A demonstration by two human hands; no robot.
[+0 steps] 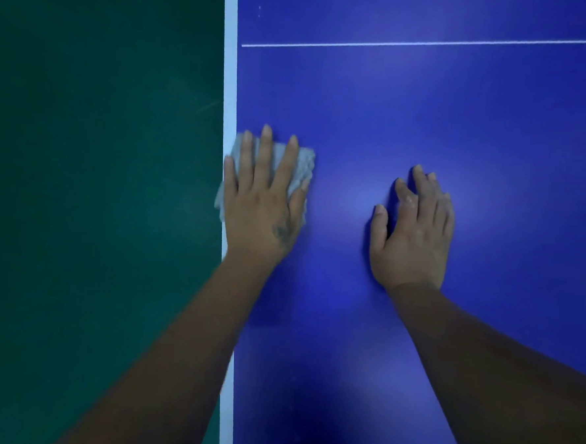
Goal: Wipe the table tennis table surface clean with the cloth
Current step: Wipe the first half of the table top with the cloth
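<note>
I count one cloth (296, 165), flattened under my left hand (264, 199); my right hand (412, 232) rests relaxed, holding nothing, on the table (429, 110).

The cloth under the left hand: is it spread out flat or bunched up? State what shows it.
Bunched up. The cloth shows crumpled folds around the flat left hand, overhanging the table's white edge.

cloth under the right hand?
No, the grey cloth lies under the flat left hand at the table's white edge line, while the right hand rests bare on the blue surface.
</note>
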